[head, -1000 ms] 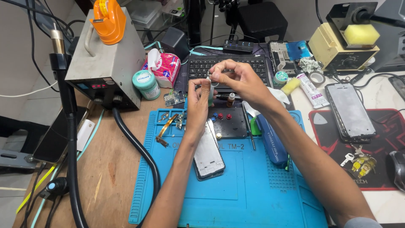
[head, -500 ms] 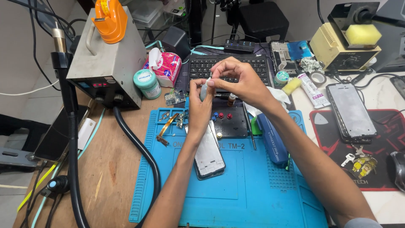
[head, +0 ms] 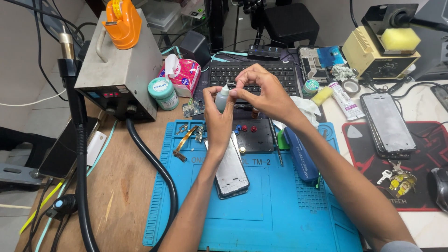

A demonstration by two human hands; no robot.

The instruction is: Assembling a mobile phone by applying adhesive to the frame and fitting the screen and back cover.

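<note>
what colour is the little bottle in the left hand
The small bottle held in the left hand is pale grey-white with a thin nozzle; the head view shows it.

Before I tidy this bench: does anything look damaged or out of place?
Yes. A bare circuit board lies loose by the keyboard, and an orange flex ribbon curls across the blue mat.

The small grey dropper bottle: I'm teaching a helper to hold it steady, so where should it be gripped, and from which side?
Grip the small grey dropper bottle round its rounded body from below, as the left hand does. It stands upright with its narrow tip on top, so the right hand can reach that tip freely.
</note>
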